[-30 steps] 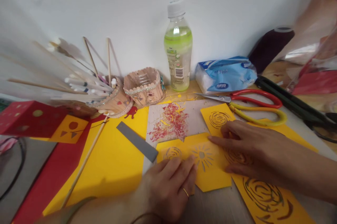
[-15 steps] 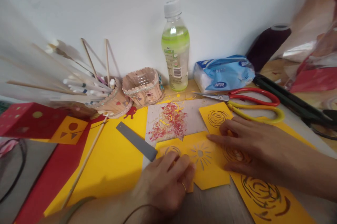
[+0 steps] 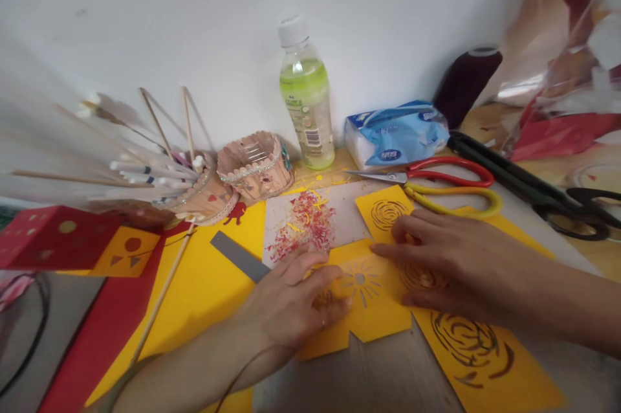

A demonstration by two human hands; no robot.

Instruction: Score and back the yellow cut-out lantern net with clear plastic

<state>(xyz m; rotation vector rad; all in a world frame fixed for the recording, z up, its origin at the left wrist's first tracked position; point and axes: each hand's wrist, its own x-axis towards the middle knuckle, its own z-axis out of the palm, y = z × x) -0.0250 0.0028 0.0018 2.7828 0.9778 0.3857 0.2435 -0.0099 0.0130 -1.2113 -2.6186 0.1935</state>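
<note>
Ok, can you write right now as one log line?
left hand: on yellow cut-out paper | right hand: on yellow cut-out paper | scissors: lying beyond right hand | bottle: upright, capped

Bottle [image 3: 308, 109] beside tissue pack [image 3: 395, 134]

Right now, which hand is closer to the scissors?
Right. The right hand is just in front of the scissors; the left hand is farther away, in front and to their left.
</note>
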